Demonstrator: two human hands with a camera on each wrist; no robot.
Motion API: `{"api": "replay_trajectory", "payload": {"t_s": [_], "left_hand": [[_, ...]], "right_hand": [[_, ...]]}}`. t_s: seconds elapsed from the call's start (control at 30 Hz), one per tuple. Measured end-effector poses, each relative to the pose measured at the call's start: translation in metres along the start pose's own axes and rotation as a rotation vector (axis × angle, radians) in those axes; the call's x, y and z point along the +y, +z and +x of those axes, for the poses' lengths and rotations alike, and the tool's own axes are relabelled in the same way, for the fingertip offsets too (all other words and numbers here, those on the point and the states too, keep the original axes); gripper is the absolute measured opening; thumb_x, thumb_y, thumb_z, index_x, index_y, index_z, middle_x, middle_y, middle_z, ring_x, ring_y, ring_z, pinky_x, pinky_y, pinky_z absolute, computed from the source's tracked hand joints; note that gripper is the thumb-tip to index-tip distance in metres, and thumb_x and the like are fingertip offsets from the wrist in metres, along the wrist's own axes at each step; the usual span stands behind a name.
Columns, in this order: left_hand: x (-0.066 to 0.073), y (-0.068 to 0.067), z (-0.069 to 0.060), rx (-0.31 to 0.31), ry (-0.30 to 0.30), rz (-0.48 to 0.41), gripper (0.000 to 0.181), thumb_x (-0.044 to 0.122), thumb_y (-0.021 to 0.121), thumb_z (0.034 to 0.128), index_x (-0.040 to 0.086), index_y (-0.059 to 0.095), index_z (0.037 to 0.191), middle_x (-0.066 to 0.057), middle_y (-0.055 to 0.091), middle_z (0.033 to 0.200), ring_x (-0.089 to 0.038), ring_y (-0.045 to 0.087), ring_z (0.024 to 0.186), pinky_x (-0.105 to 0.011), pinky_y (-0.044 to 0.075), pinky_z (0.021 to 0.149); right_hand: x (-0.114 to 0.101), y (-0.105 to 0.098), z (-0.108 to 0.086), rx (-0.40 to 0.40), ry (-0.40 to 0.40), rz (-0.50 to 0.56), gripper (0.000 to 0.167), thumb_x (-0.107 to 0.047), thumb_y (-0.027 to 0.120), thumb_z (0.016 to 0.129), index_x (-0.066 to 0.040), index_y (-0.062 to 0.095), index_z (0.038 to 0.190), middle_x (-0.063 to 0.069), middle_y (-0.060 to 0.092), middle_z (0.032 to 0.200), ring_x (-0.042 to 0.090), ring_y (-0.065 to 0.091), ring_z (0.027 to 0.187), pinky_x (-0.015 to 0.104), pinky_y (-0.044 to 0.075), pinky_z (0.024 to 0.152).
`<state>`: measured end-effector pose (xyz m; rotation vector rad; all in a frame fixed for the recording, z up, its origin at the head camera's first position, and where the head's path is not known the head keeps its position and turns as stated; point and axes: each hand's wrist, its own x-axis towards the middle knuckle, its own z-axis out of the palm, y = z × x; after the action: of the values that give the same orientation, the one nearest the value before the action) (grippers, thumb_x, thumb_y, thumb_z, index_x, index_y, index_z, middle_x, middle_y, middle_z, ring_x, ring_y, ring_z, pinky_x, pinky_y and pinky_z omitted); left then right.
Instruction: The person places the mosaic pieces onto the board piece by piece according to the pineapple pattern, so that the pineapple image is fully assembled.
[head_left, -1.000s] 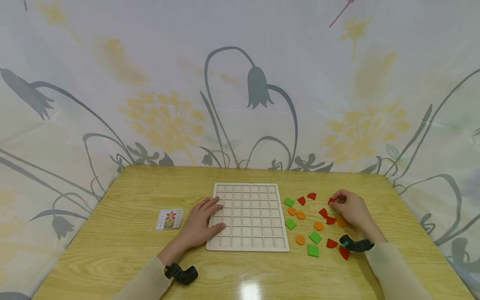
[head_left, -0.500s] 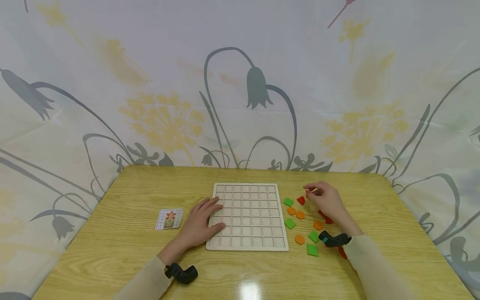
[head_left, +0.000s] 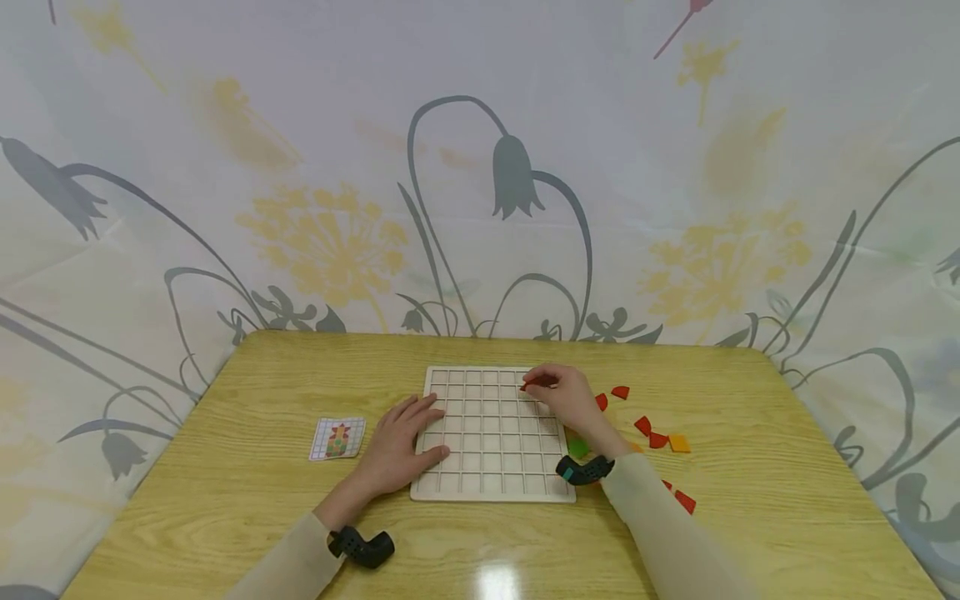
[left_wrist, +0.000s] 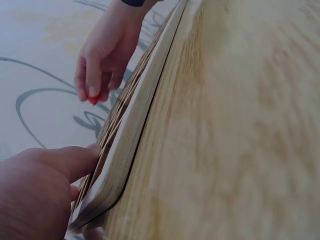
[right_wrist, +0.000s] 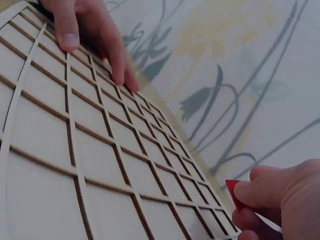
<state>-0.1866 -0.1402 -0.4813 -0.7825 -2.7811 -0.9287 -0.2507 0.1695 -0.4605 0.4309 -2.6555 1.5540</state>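
Observation:
A pale gridded board (head_left: 495, 433) lies on the table in the head view. The left hand (head_left: 405, 446) rests spread over its left edge, thumb and fingers on the grid. Above the upper right part of the board is the right hand (head_left: 566, 400), pinching a red piece (head_left: 528, 385) between thumb and fingers. In the right wrist view that red piece (right_wrist: 234, 192) shows a pointed corner beside the board's edge. The left wrist view shows the left thumb on the board's frame (left_wrist: 125, 160) and the red piece (left_wrist: 94, 99) held off the board.
Right of the board lie loose red pieces (head_left: 620, 392), an orange square (head_left: 678, 443) and a green piece (head_left: 577, 447); the right arm covers others. A small card with a coloured grid picture (head_left: 337, 439) lies left of the left hand. A patterned cloth hangs behind the table.
The right hand has moved left with its red piece, from the loose pieces to above the board. The left hand has stayed in place.

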Motion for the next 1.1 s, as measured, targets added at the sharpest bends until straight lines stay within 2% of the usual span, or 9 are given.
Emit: {"api": "replay_trajectory", "payload": {"t_s": [0.2, 0.4, 0.5, 0.67, 0.8, 1.1], "left_hand": [[0.0, 0.0, 0.0, -0.014, -0.009, 0.001, 0.054, 0.036, 0.068, 0.0927, 0.009, 0.058, 0.138, -0.012, 0.04, 0.156, -0.04, 0.027, 0.145, -0.065, 0.021, 0.112], [0.001, -0.001, 0.001, -0.02, -0.024, 0.008, 0.055, 0.037, 0.068, 0.0926, 0.009, 0.058, 0.139, -0.01, 0.04, 0.156, -0.039, 0.027, 0.145, -0.063, 0.021, 0.113], [0.002, -0.001, 0.001, -0.021, -0.027, 0.004, 0.055, 0.037, 0.068, 0.0927, 0.008, 0.058, 0.138, -0.011, 0.04, 0.156, -0.039, 0.026, 0.145, -0.063, 0.021, 0.113], [0.002, -0.002, 0.001, -0.025, -0.033, 0.0, 0.054, 0.036, 0.068, 0.093, 0.008, 0.058, 0.138, -0.011, 0.039, 0.156, -0.039, 0.025, 0.145, -0.063, 0.02, 0.113], [0.0, -0.001, 0.001, -0.022, -0.033, -0.009, 0.053, 0.036, 0.068, 0.0932, 0.009, 0.059, 0.138, -0.011, 0.039, 0.156, -0.038, 0.025, 0.146, -0.064, 0.021, 0.112], [-0.001, 0.001, 0.0, -0.019, -0.028, -0.002, 0.053, 0.037, 0.068, 0.0934, 0.009, 0.059, 0.138, -0.01, 0.039, 0.156, -0.038, 0.025, 0.146, -0.064, 0.022, 0.112]], "right_hand": [[-0.007, 0.03, 0.013, 0.028, 0.014, 0.019, 0.012, -0.005, 0.072, 0.09, -0.008, 0.076, 0.101, 0.001, 0.072, 0.097, 0.017, 0.066, 0.086, 0.033, 0.054, 0.075], [-0.007, 0.047, 0.02, 0.078, -0.001, 0.048, 0.01, -0.009, 0.074, 0.09, -0.009, 0.078, 0.099, 0.001, 0.073, 0.095, 0.017, 0.067, 0.086, 0.034, 0.055, 0.076], [-0.006, 0.051, 0.02, 0.058, -0.001, 0.046, 0.012, -0.01, 0.073, 0.091, -0.01, 0.078, 0.102, -0.001, 0.073, 0.096, 0.017, 0.067, 0.088, 0.035, 0.055, 0.079], [-0.002, 0.055, 0.02, 0.036, -0.028, -0.017, 0.014, -0.012, 0.072, 0.093, -0.013, 0.078, 0.106, -0.003, 0.073, 0.099, 0.015, 0.066, 0.09, 0.036, 0.054, 0.082], [-0.003, 0.055, 0.019, 0.033, -0.056, -0.048, 0.013, -0.012, 0.073, 0.092, -0.014, 0.078, 0.104, -0.002, 0.073, 0.101, 0.016, 0.067, 0.092, 0.038, 0.054, 0.083], [-0.004, 0.055, 0.019, 0.008, -0.091, -0.173, 0.015, -0.011, 0.073, 0.091, -0.015, 0.08, 0.103, -0.002, 0.065, 0.095, 0.014, 0.061, 0.084, 0.033, 0.05, 0.076]]}}
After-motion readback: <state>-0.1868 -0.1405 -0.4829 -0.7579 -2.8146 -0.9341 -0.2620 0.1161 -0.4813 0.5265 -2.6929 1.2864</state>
